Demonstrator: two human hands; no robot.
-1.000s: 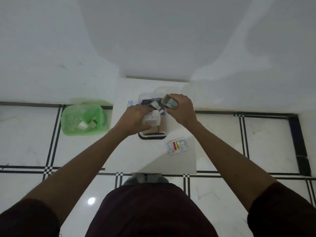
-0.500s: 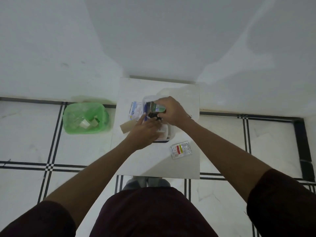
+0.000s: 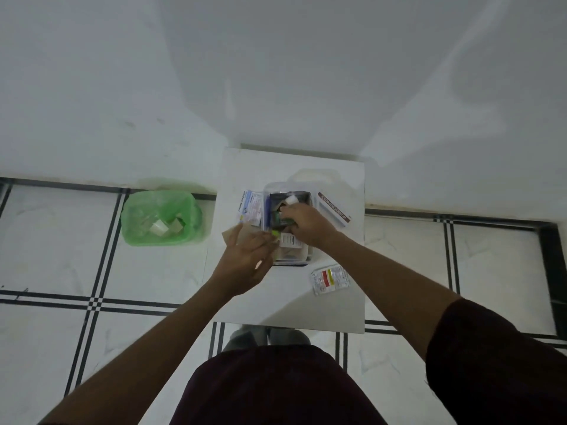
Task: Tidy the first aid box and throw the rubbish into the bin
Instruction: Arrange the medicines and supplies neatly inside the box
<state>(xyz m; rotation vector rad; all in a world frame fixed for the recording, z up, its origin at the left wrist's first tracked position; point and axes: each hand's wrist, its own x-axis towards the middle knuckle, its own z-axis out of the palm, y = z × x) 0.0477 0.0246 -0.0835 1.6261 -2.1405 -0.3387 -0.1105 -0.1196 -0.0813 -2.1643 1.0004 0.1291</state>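
Under the right hand (image 3: 306, 223), closed on a small green bottle (image 3: 283, 221), sits the first aid box (image 3: 302, 256). Left hand (image 3: 248, 259), fingers loose, grip unclear, steadies alongside. Sorting underway; next, seat bottle, then carry scraps leftward to the green bin (image 3: 190, 210).

Print on packets (image 3: 251, 207) and boxes (image 3: 334, 209), all too blurred to read

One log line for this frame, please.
phase: sorting box | right hand: in first aid box | left hand: at box edge | bin: holds scraps
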